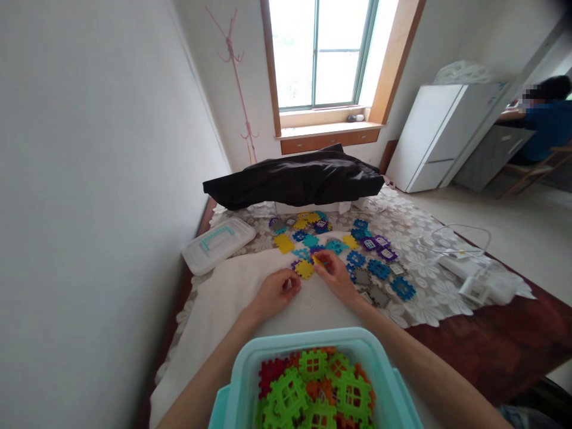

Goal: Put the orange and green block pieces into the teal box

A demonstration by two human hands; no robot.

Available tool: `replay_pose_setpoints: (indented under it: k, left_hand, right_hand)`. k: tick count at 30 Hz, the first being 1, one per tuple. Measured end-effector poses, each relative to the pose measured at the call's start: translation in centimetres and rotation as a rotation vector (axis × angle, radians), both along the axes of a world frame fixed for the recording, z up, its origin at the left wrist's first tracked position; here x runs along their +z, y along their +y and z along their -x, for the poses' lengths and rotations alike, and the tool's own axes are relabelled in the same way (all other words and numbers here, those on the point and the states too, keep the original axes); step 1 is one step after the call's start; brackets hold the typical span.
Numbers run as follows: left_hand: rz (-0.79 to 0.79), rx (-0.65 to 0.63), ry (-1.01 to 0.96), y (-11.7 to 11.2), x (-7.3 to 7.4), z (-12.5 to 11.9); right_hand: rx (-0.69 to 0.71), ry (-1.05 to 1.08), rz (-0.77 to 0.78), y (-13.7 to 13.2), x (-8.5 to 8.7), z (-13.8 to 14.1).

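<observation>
Below the window [319, 56], lace cloth [429, 280] (floral)

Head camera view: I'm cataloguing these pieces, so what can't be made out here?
- Yellow piece at the right hand: fingers hide its shape.
- Lower pieces in the teal bin: covered by green pieces; the bottom edge cuts the bin off.
- Under the black cloth: hidden by it.
- Desk top: too small.
</observation>
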State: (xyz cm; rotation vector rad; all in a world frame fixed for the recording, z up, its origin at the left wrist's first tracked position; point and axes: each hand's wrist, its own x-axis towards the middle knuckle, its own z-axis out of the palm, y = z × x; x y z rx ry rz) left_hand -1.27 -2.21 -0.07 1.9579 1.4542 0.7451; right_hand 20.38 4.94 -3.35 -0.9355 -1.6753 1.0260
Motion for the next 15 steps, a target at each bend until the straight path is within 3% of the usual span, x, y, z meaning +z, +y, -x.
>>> replay_pose_setpoints:
  k: [5,9,15]
  left_hand:
    - [-0.047,-0.178,0.156,-0.8,0.9,-0.8]
    - [-0.038,-0.184,0.181,-1.1,1.0,-1.0]
    - [0.081,-0.058,0.070,-0.7,-0.2,-0.6]
  right_hand:
    - [0.089,-0.285,-0.210,-0.2,-0.2,0.1]
    - [0.165,-0.487,-0.343,-0.9,0.2,0.4]
    - [-0.057,-0.389,-0.369,1.1,0.8,-1.2]
